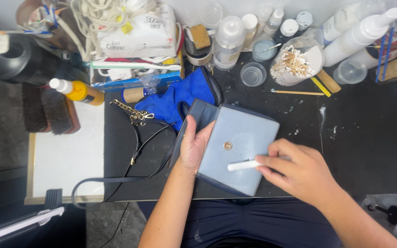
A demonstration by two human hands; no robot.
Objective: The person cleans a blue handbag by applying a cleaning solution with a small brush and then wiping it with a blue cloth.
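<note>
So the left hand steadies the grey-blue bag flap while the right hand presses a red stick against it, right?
Not quite: the head view shows the stick is white, not red. The left hand steadies the grey-blue bag flap while the right hand presses the stick against it.

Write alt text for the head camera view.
A left hand steadies a small grey-blue leather bag on a black worktable while the right hand presses a white stick to it. Bottles and cotton swabs stand behind.

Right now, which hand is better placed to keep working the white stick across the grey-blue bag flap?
Right. The right hand already grips the white stick, its tip lying on the bag flap below the gold snap. The left hand is busy steadying the flap's left edge.
</note>
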